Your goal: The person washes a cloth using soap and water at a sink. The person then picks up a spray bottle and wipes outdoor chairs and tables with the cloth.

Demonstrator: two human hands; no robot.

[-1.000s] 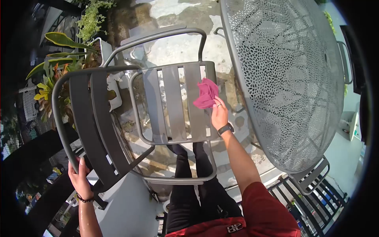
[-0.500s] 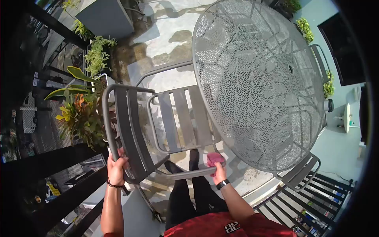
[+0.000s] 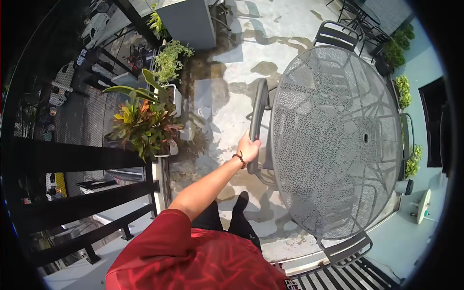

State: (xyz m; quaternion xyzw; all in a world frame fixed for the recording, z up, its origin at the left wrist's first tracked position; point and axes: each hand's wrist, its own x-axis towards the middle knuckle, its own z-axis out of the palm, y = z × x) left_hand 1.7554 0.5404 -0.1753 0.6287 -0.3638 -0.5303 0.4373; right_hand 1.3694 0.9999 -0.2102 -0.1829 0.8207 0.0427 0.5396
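Note:
My left hand (image 3: 248, 149), with a dark beaded bracelet at the wrist, is closed round the near end of a grey metal chair's backrest (image 3: 260, 113). The chair stands right up against the round patio table (image 3: 333, 145), with its seat mostly hidden beneath the tabletop. This table has a grey mesh-patterned top with a small hole (image 3: 366, 138) in it. My right hand is out of view, and so is the pink cloth it held earlier.
More chairs stand round the table: one at the far side (image 3: 337, 36), one at the right (image 3: 407, 135), one near me (image 3: 345, 249). On my left run a black railing (image 3: 72, 200) and potted plants (image 3: 145, 121). A grey block (image 3: 186, 24) stands beyond. The floor (image 3: 212, 111) has wet patches.
The chair has gone from in front of me to the table's edge, tucked in. My left hand moved right with it. My right hand and the pink cloth have left the view.

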